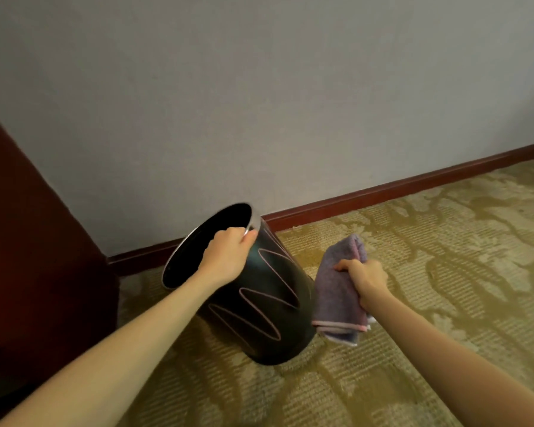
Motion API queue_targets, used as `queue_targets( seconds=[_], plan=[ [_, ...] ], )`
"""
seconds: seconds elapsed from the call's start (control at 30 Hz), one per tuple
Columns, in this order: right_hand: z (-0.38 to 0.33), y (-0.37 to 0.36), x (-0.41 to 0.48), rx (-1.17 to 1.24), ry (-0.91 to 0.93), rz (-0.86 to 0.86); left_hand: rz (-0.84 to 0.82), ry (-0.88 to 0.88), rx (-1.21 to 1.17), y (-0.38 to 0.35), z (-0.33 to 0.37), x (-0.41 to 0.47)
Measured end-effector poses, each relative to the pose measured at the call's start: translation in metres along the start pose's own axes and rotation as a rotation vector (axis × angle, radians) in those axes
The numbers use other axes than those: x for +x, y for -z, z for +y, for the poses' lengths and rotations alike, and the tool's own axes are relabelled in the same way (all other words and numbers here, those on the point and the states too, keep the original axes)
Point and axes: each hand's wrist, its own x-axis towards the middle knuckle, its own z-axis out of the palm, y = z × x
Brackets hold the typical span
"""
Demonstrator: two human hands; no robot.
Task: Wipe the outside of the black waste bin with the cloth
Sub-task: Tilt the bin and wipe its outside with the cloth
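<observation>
The black waste bin (269,306) with pale loop patterns on its side stands tilted on the carpet, its open mouth leaning toward the upper left. My left hand (227,257) grips its silver rim at the top, fingers curled over the edge. My right hand (366,282) holds a folded purple cloth (336,291) with a pink hem, just to the right of the bin. The cloth hangs close beside the bin's right wall; I cannot tell whether it touches.
A grey wall (259,103) with a dark red skirting board (398,186) runs behind the bin. A dark red wooden piece of furniture (28,257) stands at the left. Patterned gold carpet (444,257) covers the floor to the right and front.
</observation>
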Motion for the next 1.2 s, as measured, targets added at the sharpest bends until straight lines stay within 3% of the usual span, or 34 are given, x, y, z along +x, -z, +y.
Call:
queue_targets(
  seconds=[0.23, 0.37, 0.5, 0.6, 0.87, 1.2],
  plan=[
    [-0.009, -0.04, -0.008, -0.019, 0.036, -0.104, 0.018, 0.14, -0.08, 0.017, -0.03, 0.024],
    [-0.001, -0.066, -0.026, -0.132, 0.28, -0.108, 0.124, 0.106, -0.014, 0.02, -0.042, 0.035],
    [0.006, -0.091, -0.034, -0.324, 0.48, 0.007, 0.115, 0.044, -0.043, 0.02, -0.048, 0.04],
    [0.002, -0.099, -0.019, -0.351, 0.472, 0.03, 0.11, 0.042, -0.092, 0.02, -0.057, 0.036],
    [-0.025, -0.115, 0.056, -0.544, 0.219, -0.165, 0.025, -0.069, -0.175, 0.025, -0.074, 0.02],
    [-0.019, -0.129, 0.034, -0.441, 0.329, 0.012, 0.107, -0.008, -0.111, 0.032, -0.082, 0.039]
  ],
)
